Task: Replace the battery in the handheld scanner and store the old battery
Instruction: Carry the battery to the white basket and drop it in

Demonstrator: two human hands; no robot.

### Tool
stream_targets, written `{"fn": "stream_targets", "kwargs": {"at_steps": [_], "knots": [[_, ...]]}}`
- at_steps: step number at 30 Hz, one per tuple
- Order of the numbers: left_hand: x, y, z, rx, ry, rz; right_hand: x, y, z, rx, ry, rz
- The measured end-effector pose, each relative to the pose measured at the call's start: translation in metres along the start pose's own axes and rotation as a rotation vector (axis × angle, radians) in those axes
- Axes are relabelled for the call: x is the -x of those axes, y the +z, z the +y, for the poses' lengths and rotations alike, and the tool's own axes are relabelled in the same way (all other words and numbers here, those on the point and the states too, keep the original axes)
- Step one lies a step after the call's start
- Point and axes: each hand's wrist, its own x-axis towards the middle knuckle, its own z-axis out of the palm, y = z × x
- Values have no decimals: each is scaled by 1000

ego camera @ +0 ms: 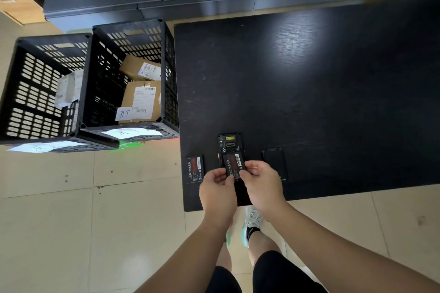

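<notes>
Here both hands pinch one battery (234, 163) over the open back of the scanner (229, 144) on the dark worktop (321, 102): left hand (217, 189) fingers on its near-left corner, right hand (262, 182) fingers on its right edge. A second battery (196, 169) lies flat just left of the scanner, and the back cover (275, 162) lies to its right.

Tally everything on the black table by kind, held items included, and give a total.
Batteries: 2, one in the hands, one lying at the left edge
Scanner: 1, back open
Battery cover: 1, right of the scanner
Total: 4
</notes>
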Motion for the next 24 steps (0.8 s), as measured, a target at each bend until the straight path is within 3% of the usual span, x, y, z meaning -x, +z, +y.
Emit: {"fn": "stream_targets", "kwargs": {"at_steps": [6,14,24], "knots": [[14,-11,32,12,66,-9,14,-15,-35,-67,-36,24],[65,-21,122,25,320,-114,52,-65,-108,-275,-121,166],[167,59,203,-22,546,-550,101,-201,-121,-620,-192,573]]}}
